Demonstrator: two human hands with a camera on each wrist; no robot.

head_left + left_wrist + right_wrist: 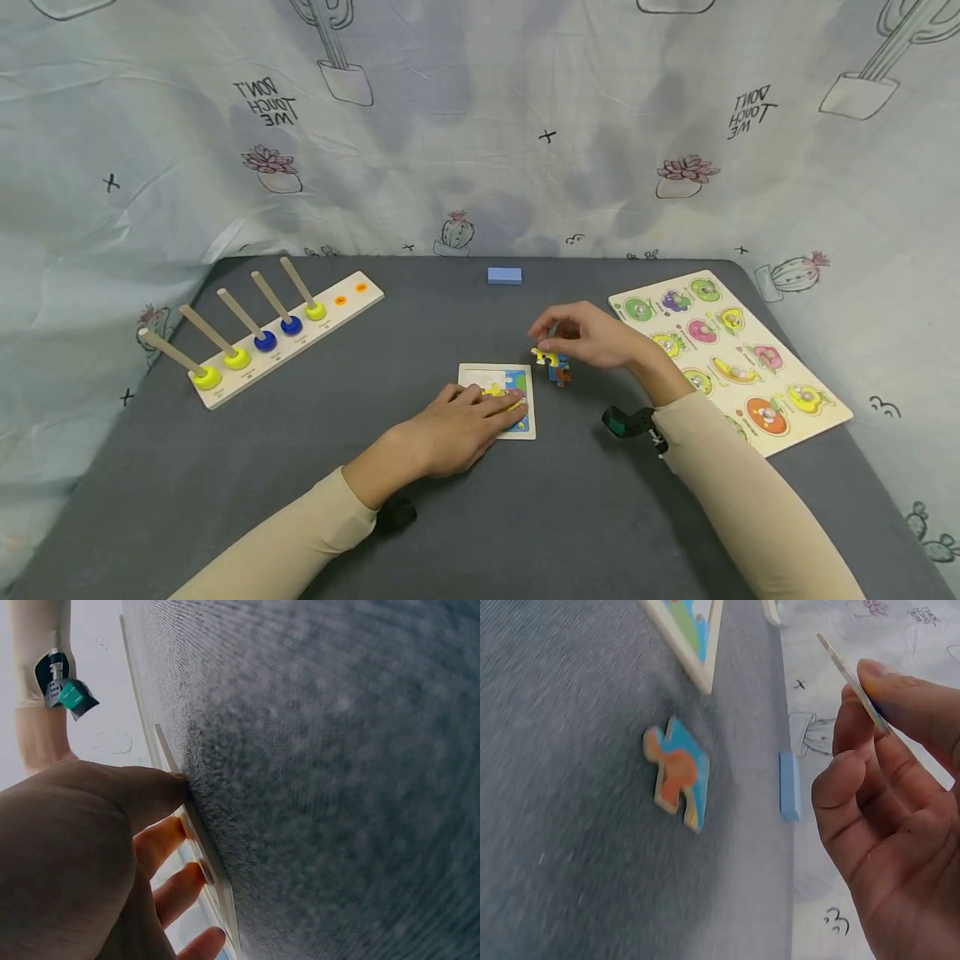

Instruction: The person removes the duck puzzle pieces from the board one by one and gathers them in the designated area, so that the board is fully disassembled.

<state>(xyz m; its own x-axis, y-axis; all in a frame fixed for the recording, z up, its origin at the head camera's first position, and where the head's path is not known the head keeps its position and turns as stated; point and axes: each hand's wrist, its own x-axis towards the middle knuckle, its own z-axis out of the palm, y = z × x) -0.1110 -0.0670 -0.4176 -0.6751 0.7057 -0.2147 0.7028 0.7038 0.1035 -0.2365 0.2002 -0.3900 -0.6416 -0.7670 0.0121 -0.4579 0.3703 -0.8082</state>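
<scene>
My left hand [457, 429] rests on a small wooden jigsaw tray [529, 417], its fingers spread over the picture inside. In the left wrist view the thumb lies along the tray's edge and the fingertips touch its top. Under the hand, part of the picture is hidden. Between thumb and fingers my right hand [588, 333] pinches a puzzle piece [849, 676], seen nearly edge-on in the right wrist view and held above the table. Below it on the cloth lies a loose blue and orange puzzle piece [679, 771], to the right of the tray.
A wooden counting board [277, 360] with upright pegs and blue and yellow rings stands at the left. On the right lies a fruit peg puzzle board [813, 423], partly behind my right forearm. A blue block [504, 276] sits near the table's far edge.
</scene>
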